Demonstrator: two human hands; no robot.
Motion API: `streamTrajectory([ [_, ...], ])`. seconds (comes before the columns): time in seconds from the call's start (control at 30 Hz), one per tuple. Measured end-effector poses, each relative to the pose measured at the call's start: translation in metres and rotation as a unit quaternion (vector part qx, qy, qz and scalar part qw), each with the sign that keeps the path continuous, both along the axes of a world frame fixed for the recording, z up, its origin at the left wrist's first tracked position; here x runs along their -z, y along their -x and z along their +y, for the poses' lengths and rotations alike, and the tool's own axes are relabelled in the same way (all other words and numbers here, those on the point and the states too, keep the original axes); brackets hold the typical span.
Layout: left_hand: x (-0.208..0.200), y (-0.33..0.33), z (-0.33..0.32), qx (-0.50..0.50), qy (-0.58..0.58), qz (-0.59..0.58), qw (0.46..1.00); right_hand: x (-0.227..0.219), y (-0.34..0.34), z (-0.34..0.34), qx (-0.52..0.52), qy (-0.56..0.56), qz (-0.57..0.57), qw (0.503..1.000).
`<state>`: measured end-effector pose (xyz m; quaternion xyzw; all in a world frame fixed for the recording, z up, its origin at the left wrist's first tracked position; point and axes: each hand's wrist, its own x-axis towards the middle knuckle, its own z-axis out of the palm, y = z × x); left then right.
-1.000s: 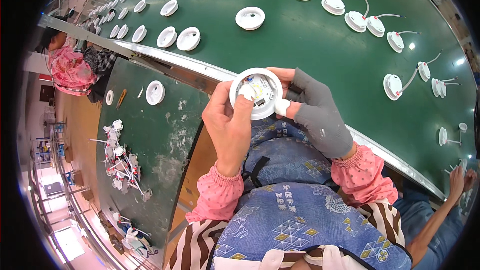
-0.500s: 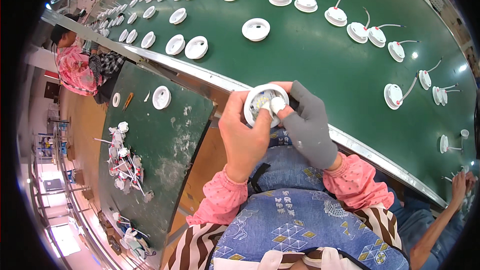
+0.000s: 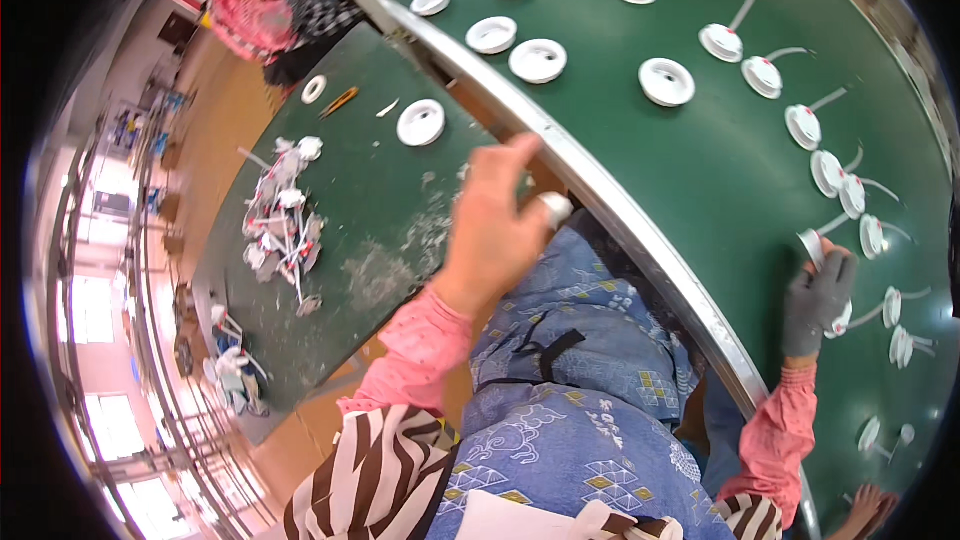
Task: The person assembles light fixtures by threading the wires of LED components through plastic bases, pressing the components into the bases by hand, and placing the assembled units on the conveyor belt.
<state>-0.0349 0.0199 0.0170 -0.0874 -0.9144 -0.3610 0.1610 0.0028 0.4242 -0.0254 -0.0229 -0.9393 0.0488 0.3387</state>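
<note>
My left hand [image 3: 492, 230] is raised beside the metal table edge, its thumb and fingers apart with nothing between them. White wrapping covers the thumb tip. Far to the right over the green work surface, my right hand [image 3: 820, 305], in a grey glove with bare fingertips, grips a small white round downlight [image 3: 812, 248]. A pale cable seems to rise from it. Beside that hand another white downlight [image 3: 842, 318] sits partly covered. Several more, such as a downlight with its cable [image 3: 872, 237], stand close by.
Round white housings [image 3: 667, 82] sit on the green conveyor-like surface [image 3: 640, 180], behind a metal rail [image 3: 640, 215]. On the left side table lie a cluster of wired lamp parts [image 3: 285, 220], a utility knife [image 3: 339, 102] and another housing [image 3: 421, 123]. A co-worker [image 3: 250, 5] sits far left; another person's hand [image 3: 872, 512] shows lower right.
Both hands held the white downlight before my body; my left hand has let go, and my right has carried it out to the right. The view has turned.
</note>
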Motion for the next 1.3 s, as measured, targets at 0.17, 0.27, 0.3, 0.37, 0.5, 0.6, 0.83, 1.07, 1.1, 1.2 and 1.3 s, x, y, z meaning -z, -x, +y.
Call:
streamTrajectory([
  [0.17,0.011,-0.007,-0.146,-0.213,0.164,0.016,0.963,0.001,-0.016,-0.013,-0.04,-0.013,-0.123,0.991],
  [0.27,0.013,-0.013,-0.21,-0.273,0.224,-0.03,0.935,-0.01,-0.023,-0.019,-0.088,0.029,-0.156,0.983],
  [0.3,0.012,-0.014,-0.231,-0.289,0.228,-0.019,0.93,-0.014,-0.025,-0.018,-0.099,0.058,-0.175,0.978],
  [0.37,0.006,-0.005,-0.27,-0.311,0.261,0.01,0.914,-0.023,-0.03,-0.019,-0.096,0.044,-0.152,0.983],
  [0.5,0.002,0.03,-0.333,-0.361,0.426,-0.024,0.829,-0.049,-0.026,-0.073,-0.118,0.086,-0.116,0.983],
  [0.6,0.017,0.047,-0.359,-0.331,0.435,-0.087,0.833,-0.055,-0.011,-0.118,-0.18,0.107,-0.113,0.971],
  [0.83,0.026,0.016,-0.324,-0.208,0.245,-0.014,0.947,-0.056,0.004,-0.176,-0.306,0.216,-0.176,0.91],
  [1.07,-0.021,-0.023,-0.223,-0.166,0.151,0.112,0.968,-0.048,0.029,-0.281,-0.447,0.483,-0.325,0.679],
  [1.1,-0.016,-0.01,-0.204,-0.13,0.116,0.113,0.978,-0.038,0.038,-0.298,-0.427,0.569,-0.332,0.62],
  [1.2,-0.028,-0.014,-0.149,-0.048,0.065,0.113,0.99,-0.044,0.052,-0.336,-0.443,0.663,-0.34,0.499],
  [1.3,-0.028,-0.03,-0.113,-0.016,-0.007,0.065,0.998,-0.052,0.058,-0.335,-0.434,0.69,-0.359,0.455],
])
